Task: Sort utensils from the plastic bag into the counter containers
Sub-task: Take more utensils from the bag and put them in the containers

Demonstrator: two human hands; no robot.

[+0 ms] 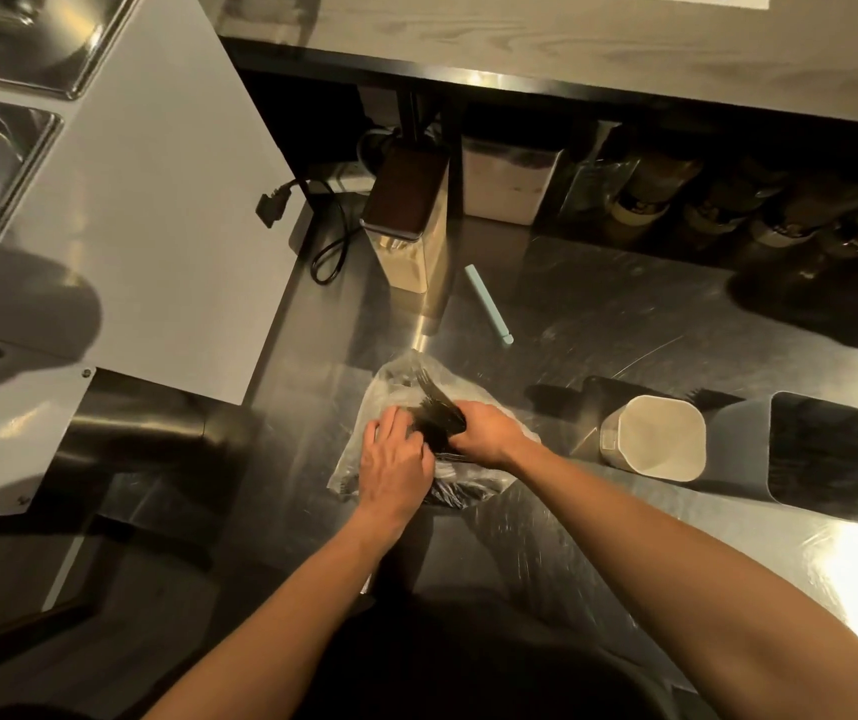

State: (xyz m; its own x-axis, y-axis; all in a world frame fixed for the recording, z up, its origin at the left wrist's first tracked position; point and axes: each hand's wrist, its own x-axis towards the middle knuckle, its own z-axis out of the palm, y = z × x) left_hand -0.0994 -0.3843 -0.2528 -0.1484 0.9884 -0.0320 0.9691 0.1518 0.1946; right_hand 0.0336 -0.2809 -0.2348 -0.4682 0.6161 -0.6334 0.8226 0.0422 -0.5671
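A clear plastic bag (395, 379) lies on the steel counter (598, 324) in front of me, with black plastic utensils inside. My right hand (489, 433) grips a bundle of black forks (439, 410), tines pointing up and away. My left hand (395, 459) rests on the bag beside the bundle, its fingers curled into the utensils. To the right lie two containers on their sides: a white one (660, 439), which looks empty, and a grey one (821, 454) packed with black utensils.
A pale green straw-like stick (488, 304) lies beyond the bag. A tall white box (411, 226) and a black cable (330, 241) stand at the back. Jars line the back right under a shelf. A white machine (120, 200) juts over the counter's left side.
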